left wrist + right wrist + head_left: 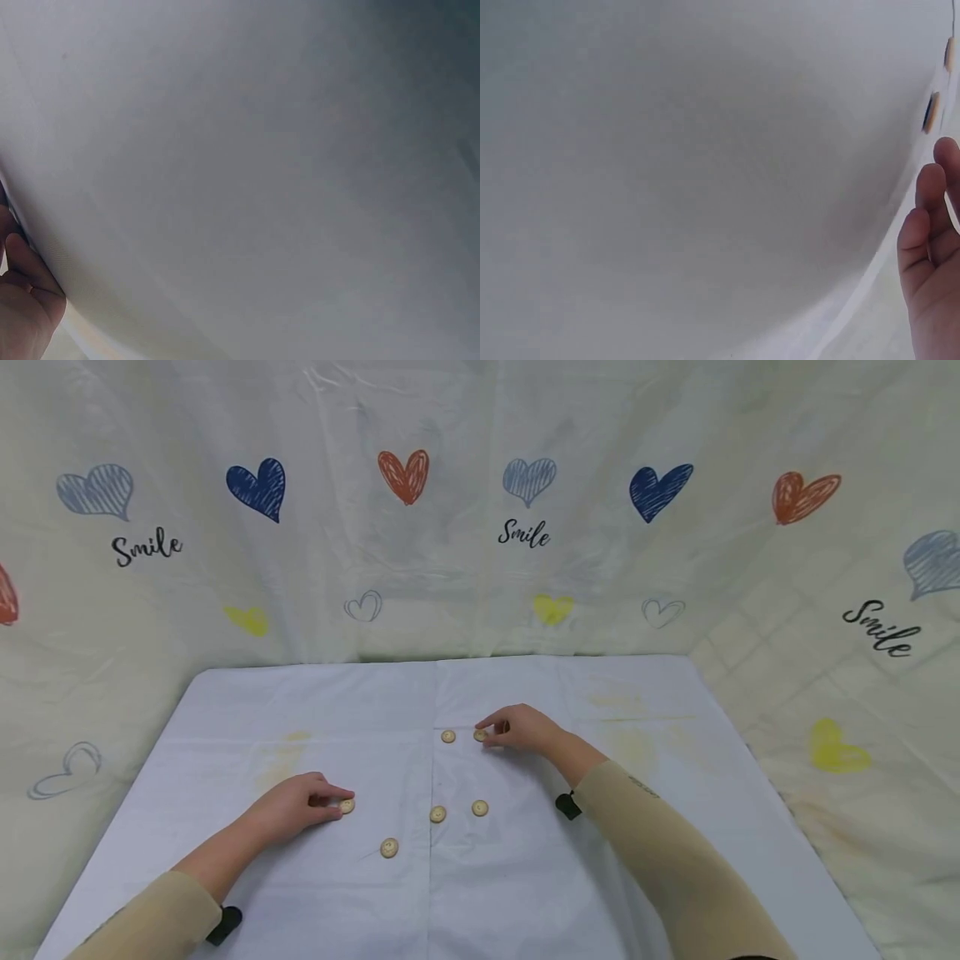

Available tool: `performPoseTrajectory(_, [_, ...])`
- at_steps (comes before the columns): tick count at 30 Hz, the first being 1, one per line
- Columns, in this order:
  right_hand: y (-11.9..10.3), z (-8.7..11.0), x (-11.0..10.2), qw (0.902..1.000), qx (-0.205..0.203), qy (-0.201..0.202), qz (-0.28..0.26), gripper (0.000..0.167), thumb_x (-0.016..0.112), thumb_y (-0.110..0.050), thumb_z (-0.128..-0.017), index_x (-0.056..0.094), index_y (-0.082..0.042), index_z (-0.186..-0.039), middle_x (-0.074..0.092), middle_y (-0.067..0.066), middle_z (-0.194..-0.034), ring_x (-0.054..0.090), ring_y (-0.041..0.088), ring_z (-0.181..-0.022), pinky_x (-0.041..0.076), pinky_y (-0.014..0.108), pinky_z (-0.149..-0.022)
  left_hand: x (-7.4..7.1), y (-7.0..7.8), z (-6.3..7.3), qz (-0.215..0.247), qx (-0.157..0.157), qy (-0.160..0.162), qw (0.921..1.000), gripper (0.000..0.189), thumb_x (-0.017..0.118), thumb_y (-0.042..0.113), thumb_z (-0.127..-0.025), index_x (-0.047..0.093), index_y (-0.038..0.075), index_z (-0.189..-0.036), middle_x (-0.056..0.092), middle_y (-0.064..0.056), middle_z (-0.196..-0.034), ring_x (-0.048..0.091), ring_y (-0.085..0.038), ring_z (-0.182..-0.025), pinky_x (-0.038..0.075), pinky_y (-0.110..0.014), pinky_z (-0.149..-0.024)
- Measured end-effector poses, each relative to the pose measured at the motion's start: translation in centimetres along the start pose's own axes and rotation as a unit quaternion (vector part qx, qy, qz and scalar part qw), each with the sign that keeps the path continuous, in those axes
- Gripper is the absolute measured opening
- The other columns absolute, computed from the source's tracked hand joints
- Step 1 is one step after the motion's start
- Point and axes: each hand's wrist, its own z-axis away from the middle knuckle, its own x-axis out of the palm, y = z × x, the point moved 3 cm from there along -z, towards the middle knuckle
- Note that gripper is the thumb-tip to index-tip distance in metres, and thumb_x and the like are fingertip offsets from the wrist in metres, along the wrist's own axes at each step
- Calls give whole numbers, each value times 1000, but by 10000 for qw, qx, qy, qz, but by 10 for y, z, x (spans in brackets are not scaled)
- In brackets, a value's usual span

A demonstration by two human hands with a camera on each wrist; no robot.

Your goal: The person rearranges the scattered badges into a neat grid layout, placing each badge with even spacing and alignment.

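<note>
Several round, light-wood buttons are on the white cloth. In the head view my left hand pinches one button between thumb and fingers, at the left of the group. Farther back, my right hand pinches another button at its fingertips. Left of that one lies a loose button. Nearer to me are three more: a left front one, a middle one and a right one. The wrist views catch only parts of the left hand and right hand.
The white cloth covers the table and has creases and faint yellow stains. Behind and beside it hangs a pale curtain printed with hearts and "Smile". Dark wrist devices sit under the left sleeve and the right sleeve.
</note>
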Motion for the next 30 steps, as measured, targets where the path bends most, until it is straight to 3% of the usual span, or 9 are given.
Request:
performPoseTrajectory(8, [-10, 17, -1, 9988, -370, -289, 98, 39, 79, -36, -86, 72, -32, -124, 61, -7, -85, 54, 13, -77, 45, 30, -71, -3, -5, 4, -36, -39, 33, 10000, 30, 76, 30, -88, 75, 27, -118, 54, 8, -82, 45, -13, -72, 37, -28, -63])
performPoseTrajectory(15, [-9, 47, 2, 9954, -795, -428, 323, 40, 79, -34, -86, 72, -28, -124, 59, -13, -81, 54, 8, -75, 47, 28, -71, -1, -2, 1, -16, 156, 8, 9999, 30, 75, 31, -89, 75, 27, -119, 54, 9, -83, 45, -12, -72, 37, -27, -63])
performPoseTrajectory(20, [-5, 69, 6, 9925, -1025, -526, 398, 40, 79, -35, -85, 72, -28, -124, 59, -16, -80, 55, 6, -74, 47, 26, -69, 1, -1, -2, -3, 104, 7, 9999, 30, 75, 31, -89, 75, 27, -119, 54, 8, -83, 46, -13, -73, 38, -28, -65])
performPoseTrajectory(30, [-10, 87, 7, 9888, -1367, -503, 310, 39, 80, -32, -85, 73, -24, -123, 59, -17, -79, 54, 4, -73, 47, 26, -69, 2, -1, -2, 56, 9, -4, 10000, 30, 75, 31, -89, 75, 28, -118, 54, 7, -84, 45, -15, -73, 37, -29, -64])
